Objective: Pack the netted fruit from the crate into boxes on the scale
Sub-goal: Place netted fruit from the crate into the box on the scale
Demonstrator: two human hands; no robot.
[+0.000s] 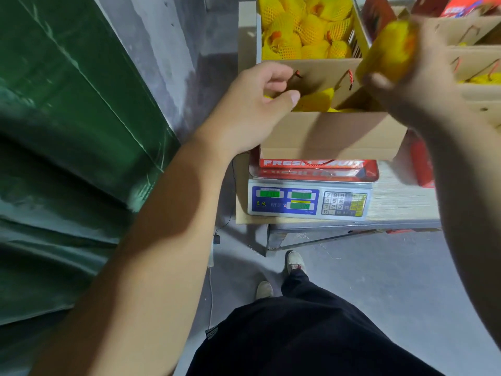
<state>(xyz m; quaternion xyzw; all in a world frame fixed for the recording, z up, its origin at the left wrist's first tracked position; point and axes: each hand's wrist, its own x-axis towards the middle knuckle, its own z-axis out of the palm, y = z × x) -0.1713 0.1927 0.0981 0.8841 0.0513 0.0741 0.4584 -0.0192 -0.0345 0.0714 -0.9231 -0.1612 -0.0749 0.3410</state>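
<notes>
Hands: two, both bare, reaching forward over the scale.
Left hand (252,104): fingers curled over the near-left rim of the box on the scale, thumb along the outer wall, gripping the cardboard edge.
Right hand (417,85): blurred; fingers wrapped round one netted fruit (387,51), held up in the air above the right end of the box and clear of it.
Scale (309,199): one, with three green displays and a keypad on its front; the digits are too soft to read.
Box on the scale (333,137): one brown carton, open at the top, red cord handles on its raised far flap; it rests on the steel pan with red printing reading "FRESH FRUIT" showing beneath its near wall.
Contents of that box: yellow netted fruit (317,100), a few pieces visible; the left hand and the near wall cover the rest, so no count is possible.
Crate (247,31): one cardboard container behind the box, cut off by the top edge, heaped with yellow foam-netted fruit (309,28), roughly a dozen showing.
Other boxes (477,52): at least two at the right edge, cut off, with cord handles; a little yellow netting shows in one.
Green sheeting (67,118): fills the left side.
Person's legs: dark trousers (311,335) and two pale shoes (295,261) on the grey floor.
Bench (401,202): carries the scale; its right part is hidden by the right forearm.
</notes>
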